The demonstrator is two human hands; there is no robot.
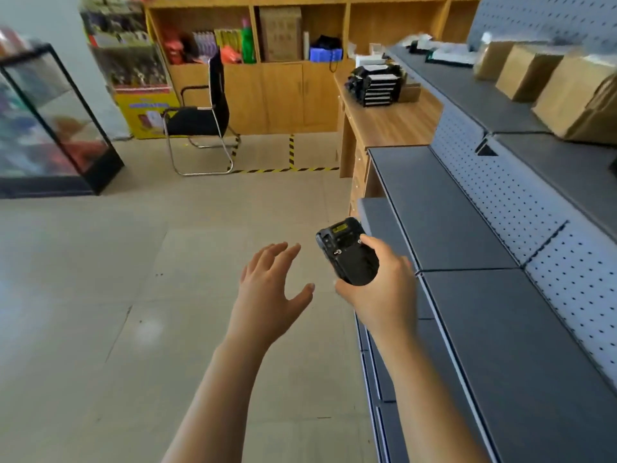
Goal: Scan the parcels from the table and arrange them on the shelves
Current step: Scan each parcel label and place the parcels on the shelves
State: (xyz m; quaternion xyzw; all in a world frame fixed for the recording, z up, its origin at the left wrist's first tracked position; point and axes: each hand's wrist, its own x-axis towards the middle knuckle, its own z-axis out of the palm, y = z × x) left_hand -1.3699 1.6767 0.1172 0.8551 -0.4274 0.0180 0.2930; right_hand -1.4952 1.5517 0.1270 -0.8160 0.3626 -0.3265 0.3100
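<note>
Cardboard boxes (534,75) already sit on the upper grey shelves (444,208) at the far right, so I'd guess part of the job's done. But what looks like a stack of black parcels (375,85) waits on the wooden surface (394,125) at the far end. Right hand (380,289) has its fingers wrapped round the black scanner (347,252) just left of the shelves, left hand (270,282) is spread loose holding nothing, so probably heading for the next parcel.
</note>
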